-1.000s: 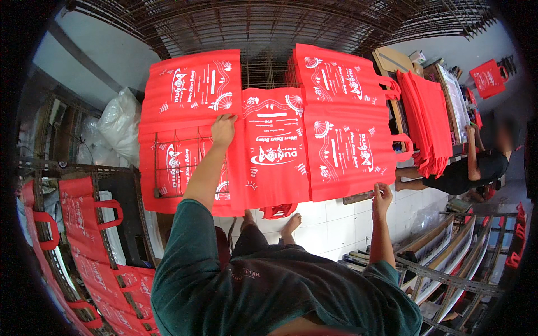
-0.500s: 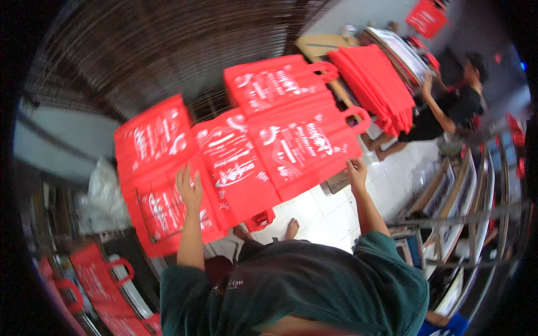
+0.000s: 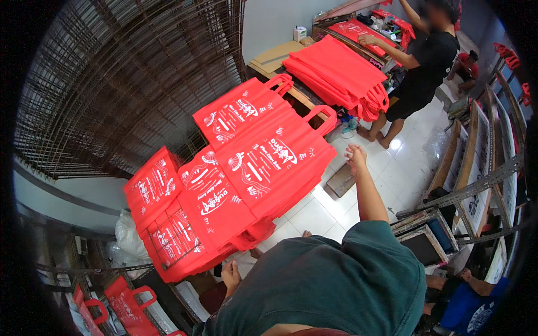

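Several red fabric tote bags with white print lie side by side in front of me, spread over a low support that they mostly hide. The nearest to my right is a large red tote bag (image 3: 274,159) with its handle pointing right. My right hand (image 3: 356,158) is in the air just beyond that bag's right edge, empty, with the fingers apart and slightly bent. Down by my body, below the near edge of the bags, my left hand (image 3: 230,274) hangs with nothing in it, its fingers loosely apart. A dark wire grid (image 3: 174,239) lies across the near-left tote bag.
A stack of red bags (image 3: 336,70) lies on a table ahead. A co-worker (image 3: 428,61) in black stands beside it, handling red fabric. A large wire rack (image 3: 129,84) rises at left. Framed screens (image 3: 471,162) lean at right on a metal rack. A wooden board (image 3: 340,180) lies on the tiled floor.
My left hand has left the near-left bag and dropped beside my body. My right hand has come off the right bag's edge. The view has turned right, and the co-worker stands more upright.
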{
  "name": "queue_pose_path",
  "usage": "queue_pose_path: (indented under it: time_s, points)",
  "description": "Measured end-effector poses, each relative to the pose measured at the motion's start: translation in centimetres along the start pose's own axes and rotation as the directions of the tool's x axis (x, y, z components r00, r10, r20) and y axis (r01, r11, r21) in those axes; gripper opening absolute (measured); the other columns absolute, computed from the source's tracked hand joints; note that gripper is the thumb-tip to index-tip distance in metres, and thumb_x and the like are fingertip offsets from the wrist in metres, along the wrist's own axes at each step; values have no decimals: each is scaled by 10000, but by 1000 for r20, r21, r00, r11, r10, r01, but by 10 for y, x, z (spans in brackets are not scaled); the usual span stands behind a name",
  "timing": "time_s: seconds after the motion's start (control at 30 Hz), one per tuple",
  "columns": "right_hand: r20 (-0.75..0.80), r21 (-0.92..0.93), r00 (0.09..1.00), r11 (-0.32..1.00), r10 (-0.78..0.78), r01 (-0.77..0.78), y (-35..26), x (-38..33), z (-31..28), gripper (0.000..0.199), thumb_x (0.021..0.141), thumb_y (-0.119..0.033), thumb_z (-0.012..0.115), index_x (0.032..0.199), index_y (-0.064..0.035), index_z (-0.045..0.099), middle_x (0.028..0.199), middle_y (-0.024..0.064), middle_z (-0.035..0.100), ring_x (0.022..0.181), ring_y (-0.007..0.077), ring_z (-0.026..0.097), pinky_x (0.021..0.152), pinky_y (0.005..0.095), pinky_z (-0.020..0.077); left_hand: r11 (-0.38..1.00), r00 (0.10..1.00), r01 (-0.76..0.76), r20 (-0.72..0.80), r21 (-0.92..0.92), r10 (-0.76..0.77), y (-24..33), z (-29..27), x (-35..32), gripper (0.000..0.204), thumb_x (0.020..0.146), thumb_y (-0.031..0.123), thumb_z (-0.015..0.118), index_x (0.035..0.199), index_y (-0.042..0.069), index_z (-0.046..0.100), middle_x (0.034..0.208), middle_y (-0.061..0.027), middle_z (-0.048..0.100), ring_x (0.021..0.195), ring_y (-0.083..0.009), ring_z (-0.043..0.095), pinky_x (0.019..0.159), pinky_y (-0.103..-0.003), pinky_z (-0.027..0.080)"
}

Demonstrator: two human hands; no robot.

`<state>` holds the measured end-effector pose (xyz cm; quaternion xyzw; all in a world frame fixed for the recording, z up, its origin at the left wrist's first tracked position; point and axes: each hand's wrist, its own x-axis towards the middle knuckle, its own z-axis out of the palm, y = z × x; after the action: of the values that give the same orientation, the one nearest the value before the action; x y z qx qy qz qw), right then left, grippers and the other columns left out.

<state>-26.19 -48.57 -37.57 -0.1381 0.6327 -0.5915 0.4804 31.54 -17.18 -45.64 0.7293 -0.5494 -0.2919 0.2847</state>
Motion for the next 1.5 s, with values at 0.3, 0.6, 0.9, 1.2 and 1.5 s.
queue_pose_path:
  time_s: [0.3,0.6,0.9,1.2,1.5]
  points:
    - [31,349,999,937,-28,15,-94,140,-22,713,772,-533,587,1308,-106,390,1186,87,543,999,209,535,815,405,379,859,866,496,-11,124,-499,-7,-32,-86,279,851,250,543,964,8,624,776,-202,613,729,-322,623,642,-391,467]
    - [57,737,995,676,-87,16,-153,214,-12,1038,711,-680,580,1399,-40,138,1390,206,304,1234,369,388,986,533,330,706,721,690,-61,160,-690,22,-49,-147,243,827,234,561,897,13,632,742,-192,614,714,-323,625,636,-403,469]
    - [17,270,998,962,-53,46,-150,355,-59,415,778,-115,520,1174,10,514,1160,167,549,1018,309,551,861,464,451,769,790,613,-123,182,-601,48,-77,-129,212,802,219,579,831,18,640,708,-182,614,699,-324,627,629,-416,471]
    - [737,-469,510,207,-443,858,-405,165,66,172,640,-119,548,636,49,584,616,58,524,593,172,483,561,313,390,962,902,-108,-382,251,201,229,-105,74,248,802,130,642,989,-27,602,832,-166,627,772,-276,618,704,-353,475]
    - [956,-294,214,-677,-202,674,-515,-120,85,390,625,37,473,988,-3,609,780,131,641,757,254,617,673,364,461,786,786,-619,-15,5,619,482,-46,238,722,731,311,741,1329,87,405,1223,-142,513,1182,-237,468,964,-369,404]
